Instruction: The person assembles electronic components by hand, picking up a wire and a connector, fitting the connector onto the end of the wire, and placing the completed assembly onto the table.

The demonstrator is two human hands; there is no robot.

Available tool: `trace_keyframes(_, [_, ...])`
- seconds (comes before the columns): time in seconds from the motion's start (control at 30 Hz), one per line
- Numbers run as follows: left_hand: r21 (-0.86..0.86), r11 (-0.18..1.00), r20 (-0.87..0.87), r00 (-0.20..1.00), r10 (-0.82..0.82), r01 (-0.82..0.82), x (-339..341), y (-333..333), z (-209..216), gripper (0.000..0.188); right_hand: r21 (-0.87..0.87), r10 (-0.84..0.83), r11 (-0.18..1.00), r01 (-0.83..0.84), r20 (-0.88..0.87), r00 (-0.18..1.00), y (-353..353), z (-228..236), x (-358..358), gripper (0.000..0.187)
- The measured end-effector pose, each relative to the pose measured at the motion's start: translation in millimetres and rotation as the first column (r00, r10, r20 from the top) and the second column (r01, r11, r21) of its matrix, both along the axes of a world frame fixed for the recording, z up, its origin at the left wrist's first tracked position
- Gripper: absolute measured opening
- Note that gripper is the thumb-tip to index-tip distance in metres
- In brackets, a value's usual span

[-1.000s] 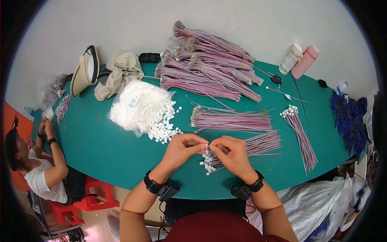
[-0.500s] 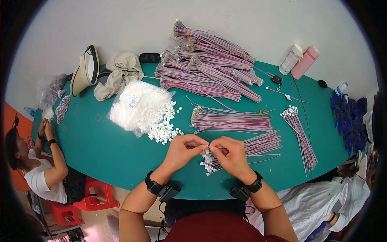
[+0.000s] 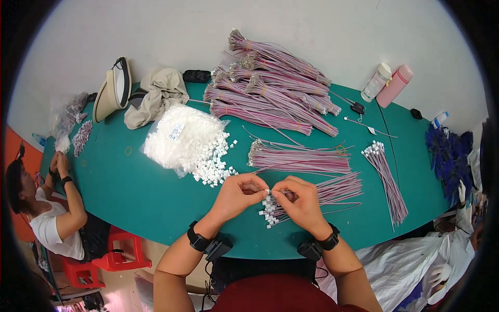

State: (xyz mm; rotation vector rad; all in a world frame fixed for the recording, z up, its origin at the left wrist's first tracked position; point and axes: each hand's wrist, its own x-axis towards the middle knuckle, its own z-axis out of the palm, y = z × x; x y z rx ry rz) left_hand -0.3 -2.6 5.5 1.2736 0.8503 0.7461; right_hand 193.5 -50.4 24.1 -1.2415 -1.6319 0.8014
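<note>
My left hand is closed, thumb and fingertips pinching a small white connector housing. Right beside it, my right hand pinches a thin wire cable that meets the housing; only a short length shows between the fingertips. Under and beyond my hands lies a loose bunch of pink and grey cables, with white connectors on their left ends. Farther back is another bundle of cables with bare-looking terminal ends. To the left, loose white connector housings spill from a clear plastic bag.
A large pile of banded cable bundles fills the back middle. At right lies a bundle with white ends. Two bottles stand at the back right, a visor hat at the back left. A co-worker sits at the left.
My hands stay nearly in place, fingertips still together at the housing. The view has shifted slightly. At the right edge, another person's gloved hands have come into view.
</note>
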Motion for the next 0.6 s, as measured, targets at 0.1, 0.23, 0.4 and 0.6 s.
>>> trace_keyframes(0.1, [-0.039,0.999,0.009,1.0,-0.018,0.018,-0.9,0.6,0.2,0.01,0.043,0.06,0.997,-0.06,-0.009,0.998,0.5,-2.8,-1.0,0.005])
trace_keyframes(0.23, [-0.075,0.996,0.071,0.997,-0.043,0.048,-1.6,1.2,-2.8,0.01,0.088,0.066,0.993,-0.073,0.079,0.995,-0.8,-5.1,-1.7,0.005])
trace_keyframes(0.4, [-0.104,0.994,0.093,0.995,-0.031,0.041,-0.1,0.5,-4.7,0.01,0.088,0.053,0.994,-0.058,0.068,0.996,-1.5,-6.5,-2.1,0.004])
trace_keyframes(0.6, [-0.072,0.997,0.066,0.997,-0.032,0.037,1.2,-0.7,-4.9,0.01,0.072,0.038,0.997,-0.042,0.05,0.998,-1.8,-3.8,-1.5,0.004])
